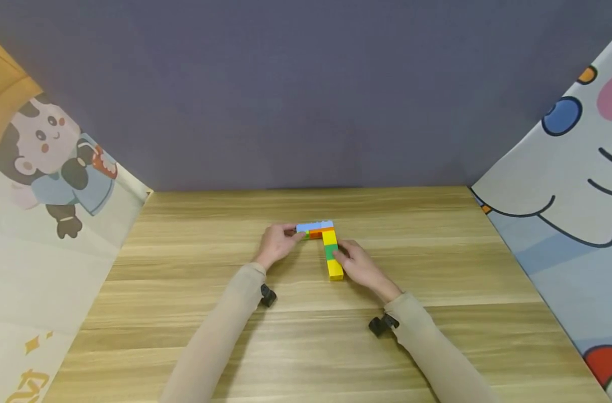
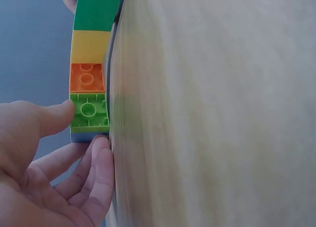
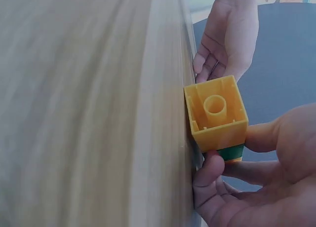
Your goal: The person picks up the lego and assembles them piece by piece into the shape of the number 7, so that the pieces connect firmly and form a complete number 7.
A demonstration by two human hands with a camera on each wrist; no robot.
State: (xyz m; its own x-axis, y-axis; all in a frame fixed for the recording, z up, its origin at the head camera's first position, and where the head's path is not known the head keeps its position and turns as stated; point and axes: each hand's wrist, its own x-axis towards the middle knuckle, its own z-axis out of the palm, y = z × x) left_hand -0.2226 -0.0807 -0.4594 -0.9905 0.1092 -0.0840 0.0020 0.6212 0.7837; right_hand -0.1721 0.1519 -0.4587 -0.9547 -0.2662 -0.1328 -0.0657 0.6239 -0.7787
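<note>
A joined toy building-brick piece lies on its side on the table, bent like an L. Its far row has light blue bricks (image 1: 313,226) along the back, with an orange brick (image 2: 86,79) and a lime green brick (image 2: 89,111) in front, hollow undersides showing. Toward me runs a column of yellow, green and yellow; the near yellow brick (image 3: 216,108) shows its open underside. My left hand (image 1: 277,244) pinches the left end of the far row, thumb at the lime brick. With thumb and fingers my right hand (image 1: 358,264) grips the column around its green brick (image 1: 331,252).
The wood-grain table (image 1: 306,347) ends at a dark grey-blue wall (image 1: 306,101) behind. Panels printed with cartoon figures, a left panel (image 1: 13,268) and a right panel (image 1: 578,291), flank the table. Small black cameras sit at both wrists.
</note>
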